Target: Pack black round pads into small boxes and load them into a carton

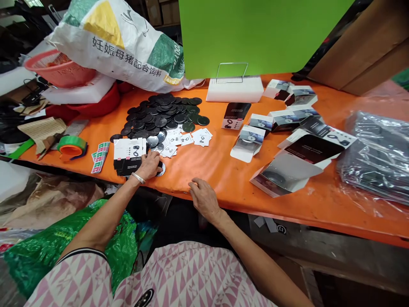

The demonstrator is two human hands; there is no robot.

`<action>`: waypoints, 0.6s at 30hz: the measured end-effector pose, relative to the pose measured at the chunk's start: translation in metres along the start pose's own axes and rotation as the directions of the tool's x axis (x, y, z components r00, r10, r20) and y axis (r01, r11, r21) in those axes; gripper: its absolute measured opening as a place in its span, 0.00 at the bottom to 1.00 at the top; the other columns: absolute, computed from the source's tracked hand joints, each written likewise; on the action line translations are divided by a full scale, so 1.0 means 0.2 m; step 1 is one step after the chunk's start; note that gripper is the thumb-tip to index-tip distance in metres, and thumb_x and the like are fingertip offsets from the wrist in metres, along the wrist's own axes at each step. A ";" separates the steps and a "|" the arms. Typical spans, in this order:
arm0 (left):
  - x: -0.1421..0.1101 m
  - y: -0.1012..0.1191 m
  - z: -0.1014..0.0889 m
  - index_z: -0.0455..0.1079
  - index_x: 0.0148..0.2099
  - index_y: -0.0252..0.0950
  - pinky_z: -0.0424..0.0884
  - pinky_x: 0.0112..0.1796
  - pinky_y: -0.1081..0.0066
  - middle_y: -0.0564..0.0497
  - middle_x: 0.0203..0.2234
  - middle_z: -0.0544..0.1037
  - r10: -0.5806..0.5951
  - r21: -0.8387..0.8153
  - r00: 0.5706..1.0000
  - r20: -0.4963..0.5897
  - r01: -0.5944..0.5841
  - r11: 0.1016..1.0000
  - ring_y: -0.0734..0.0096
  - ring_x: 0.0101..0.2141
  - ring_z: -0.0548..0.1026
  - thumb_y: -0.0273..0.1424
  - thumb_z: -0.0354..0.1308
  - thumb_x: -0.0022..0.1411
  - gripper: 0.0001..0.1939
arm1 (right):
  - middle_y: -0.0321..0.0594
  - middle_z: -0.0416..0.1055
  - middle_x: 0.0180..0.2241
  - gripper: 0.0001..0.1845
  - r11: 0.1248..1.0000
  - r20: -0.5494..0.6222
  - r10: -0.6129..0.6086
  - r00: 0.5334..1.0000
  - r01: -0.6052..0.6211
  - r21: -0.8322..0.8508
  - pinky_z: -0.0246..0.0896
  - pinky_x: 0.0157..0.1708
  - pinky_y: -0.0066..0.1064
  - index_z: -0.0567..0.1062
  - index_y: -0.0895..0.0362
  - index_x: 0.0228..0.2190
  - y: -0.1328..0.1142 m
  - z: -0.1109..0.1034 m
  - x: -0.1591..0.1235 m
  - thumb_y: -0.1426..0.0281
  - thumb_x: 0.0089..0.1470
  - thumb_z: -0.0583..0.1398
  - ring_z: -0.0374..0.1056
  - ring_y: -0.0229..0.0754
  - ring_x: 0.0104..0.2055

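Note:
My left hand reaches over the table's front edge, palm down, beside a stack of flat black-and-white cartons. Its fingers are bent and closed at a round silver disc, which they partly cover. Just behind lie more silver discs and small white printed leaflets. A large heap of black round discs spreads farther back. Near the table edge, my right hand hovers with loosely bent fingers, thumb and forefinger apart, holding nothing visible.
Opened small boxes stand at the right, one with a black round part inside. Beyond them lies a plastic-wrapped dark stack. A white foam block is at the back. Tape rolls and red-green stickers lie left.

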State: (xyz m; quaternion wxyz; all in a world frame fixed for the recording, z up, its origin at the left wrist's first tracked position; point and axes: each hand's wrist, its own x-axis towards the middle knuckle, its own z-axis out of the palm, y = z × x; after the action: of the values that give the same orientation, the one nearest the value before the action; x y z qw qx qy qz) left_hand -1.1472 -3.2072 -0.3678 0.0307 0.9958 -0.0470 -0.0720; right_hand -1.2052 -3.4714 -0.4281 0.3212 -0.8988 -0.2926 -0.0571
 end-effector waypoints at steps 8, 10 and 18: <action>0.09 0.47 0.08 0.63 0.32 0.36 0.67 0.45 0.62 0.45 0.36 0.71 0.107 -0.601 0.930 -0.352 -0.312 0.736 0.64 0.40 0.70 0.30 0.50 0.63 0.06 | 0.50 0.72 0.48 0.27 0.787 -0.028 0.344 0.938 -0.273 0.553 0.68 0.46 0.37 0.67 0.60 0.54 0.05 0.06 0.22 0.63 0.55 0.58 0.70 0.47 0.47; 0.14 0.56 0.13 0.64 0.33 0.36 0.69 0.42 0.66 0.47 0.34 0.71 0.136 -0.717 0.936 -0.325 -0.337 0.609 0.67 0.38 0.71 0.31 0.49 0.64 0.07 | 0.40 0.75 0.36 0.17 0.687 -0.004 0.478 0.879 -0.370 0.626 0.68 0.39 0.34 0.73 0.57 0.44 0.11 0.03 0.22 0.62 0.55 0.56 0.70 0.42 0.36; 0.68 0.53 0.14 0.70 0.48 0.33 0.64 0.52 0.59 0.40 0.46 0.73 0.068 -0.470 0.964 -0.257 -0.186 0.863 0.57 0.50 0.68 0.30 0.53 0.61 0.14 | 0.43 0.76 0.32 0.18 0.756 -0.170 0.611 0.773 -0.506 0.415 0.65 0.37 0.35 0.75 0.56 0.36 0.33 -0.12 0.01 0.56 0.56 0.54 0.71 0.46 0.34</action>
State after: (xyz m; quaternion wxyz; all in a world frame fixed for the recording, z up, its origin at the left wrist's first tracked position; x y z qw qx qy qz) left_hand -1.0271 -3.3279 -0.4074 0.2917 0.9516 -0.0890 0.0372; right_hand -1.1651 -3.5262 -0.4457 0.5158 -0.8550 0.0385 -0.0385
